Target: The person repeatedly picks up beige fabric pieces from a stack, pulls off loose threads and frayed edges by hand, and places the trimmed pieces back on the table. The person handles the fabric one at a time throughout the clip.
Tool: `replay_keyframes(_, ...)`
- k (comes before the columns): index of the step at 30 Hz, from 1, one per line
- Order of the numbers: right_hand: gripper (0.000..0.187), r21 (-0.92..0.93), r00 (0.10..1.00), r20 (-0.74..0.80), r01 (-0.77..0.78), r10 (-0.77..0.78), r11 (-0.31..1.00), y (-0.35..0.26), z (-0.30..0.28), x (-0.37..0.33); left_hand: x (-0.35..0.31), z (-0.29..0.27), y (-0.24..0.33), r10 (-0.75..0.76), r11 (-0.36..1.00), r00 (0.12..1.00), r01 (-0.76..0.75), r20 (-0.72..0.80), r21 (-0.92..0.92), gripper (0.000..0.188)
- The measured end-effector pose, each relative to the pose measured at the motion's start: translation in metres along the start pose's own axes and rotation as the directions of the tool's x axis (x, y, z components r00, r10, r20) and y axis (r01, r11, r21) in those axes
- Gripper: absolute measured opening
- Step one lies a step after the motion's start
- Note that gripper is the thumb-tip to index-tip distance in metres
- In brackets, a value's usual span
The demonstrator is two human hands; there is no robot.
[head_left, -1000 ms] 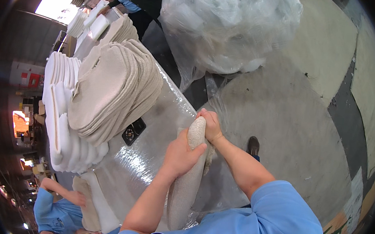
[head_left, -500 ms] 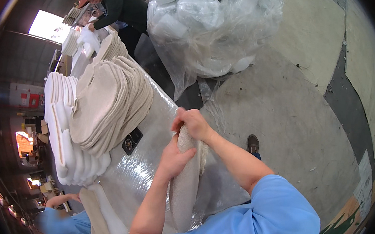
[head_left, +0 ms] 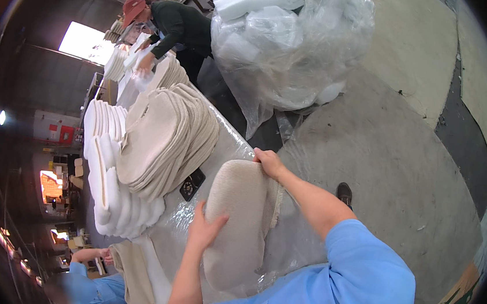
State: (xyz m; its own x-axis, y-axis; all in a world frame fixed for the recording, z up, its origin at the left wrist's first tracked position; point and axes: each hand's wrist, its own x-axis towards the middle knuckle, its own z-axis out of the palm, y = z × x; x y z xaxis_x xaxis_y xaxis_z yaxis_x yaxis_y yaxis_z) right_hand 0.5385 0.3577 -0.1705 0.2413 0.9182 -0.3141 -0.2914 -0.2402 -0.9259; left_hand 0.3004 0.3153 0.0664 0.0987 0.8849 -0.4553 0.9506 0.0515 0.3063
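A beige, long, rounded cushion cover (head_left: 237, 209) lies before me on the plastic-covered table, broad face up, with a frayed edge along its right side. My right hand (head_left: 270, 163) grips its far right corner, fingers closed on the fabric. Along its left edge is my left hand (head_left: 205, 228), thumb spread over the cover and fingers stretched apart beside it. Whether anything fills the cover cannot be seen.
Left of the cover stand a stack of beige covers (head_left: 166, 139) and white foam pads (head_left: 126, 205), with a black phone (head_left: 192, 184) beside them. A plastic bag of white foam (head_left: 298, 52) stands beyond the table (head_left: 233, 142). Co-workers are at the far end and lower left.
The cover has turned from a narrow, edge-up position to broad face up. My hands have separated, the left drawing back along the left edge. The lower-left co-worker's beige piece has folded over.
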Motion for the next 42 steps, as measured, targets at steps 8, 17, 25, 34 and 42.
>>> replay_keyframes(8,0.061,0.328,0.899,0.411,-0.3,0.15,0.896,-0.075,0.027,-0.048,-0.074,0.063,-0.172,-0.346,0.79,0.936,0.254,-0.063,-0.558,0.076)
replay_keyframes(17,0.045,0.179,0.894,0.388,0.167,-0.225,0.97,-0.169,0.042,-0.088,-0.083,0.144,-0.123,0.068,0.323,0.913,0.361,0.402,-0.875,0.072)
replay_keyframes(25,0.058,-0.254,0.923,0.064,0.383,-0.38,0.888,-0.123,0.038,-0.084,-0.084,0.187,-0.099,0.211,0.656,0.89,0.179,0.405,-0.733,0.063)
replay_keyframes(34,0.061,-0.338,0.932,0.205,0.354,-0.298,0.872,-0.128,0.08,-0.087,0.006,0.076,-0.023,0.217,0.267,0.946,-0.295,-0.241,-0.917,0.072)
replay_keyframes(42,0.042,-0.563,0.859,0.41,0.502,-0.305,0.657,-0.158,0.071,-0.052,0.058,0.039,0.015,0.017,0.763,0.913,-0.276,-0.408,-0.585,0.038)
